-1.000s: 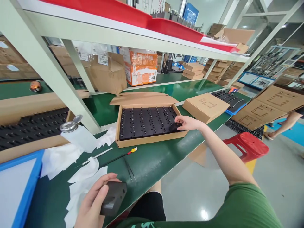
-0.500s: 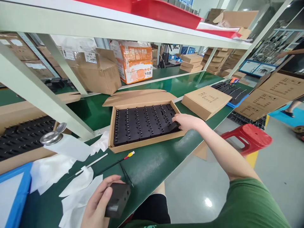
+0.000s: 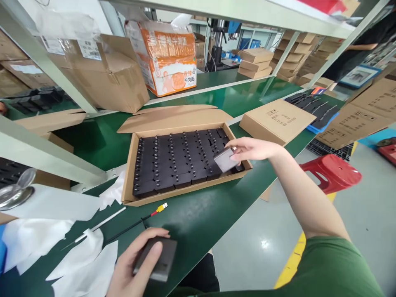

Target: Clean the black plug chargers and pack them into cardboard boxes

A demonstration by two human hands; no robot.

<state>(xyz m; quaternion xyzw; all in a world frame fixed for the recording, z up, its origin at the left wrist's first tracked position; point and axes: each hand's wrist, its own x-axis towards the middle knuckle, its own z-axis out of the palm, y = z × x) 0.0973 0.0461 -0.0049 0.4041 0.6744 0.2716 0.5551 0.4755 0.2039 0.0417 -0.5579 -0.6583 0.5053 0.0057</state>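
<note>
My left hand [image 3: 131,264] is wrapped around a small black rectangular device [image 3: 167,260], low over the front of the green bench. Between the thumb and fingers of my right hand [image 3: 253,149] is a second black device [image 3: 224,161], tilted above the right end of an open cardboard box [image 3: 185,189]. Tight rows of similar black devices [image 3: 168,161] with small shiny fittings fill most of that box. A black cable with a yellow USB plug [image 3: 161,207] lies just beyond my left hand. Beside it are a thin white stick [image 3: 108,219] and crumpled white wipes [image 3: 77,260].
A closed carton [image 3: 278,117] stands right of the open box, with a blue tray of black parts [image 3: 314,109] beyond. Shelf posts [image 3: 55,152] rise at left. A red stool [image 3: 334,173] stands on the floor. Another person [image 3: 355,53] is at far right.
My right hand has lifted a black device up from the box's right end and tilted it. My left hand still holds its device, now turned somewhat. The view has shifted closer and lower.
</note>
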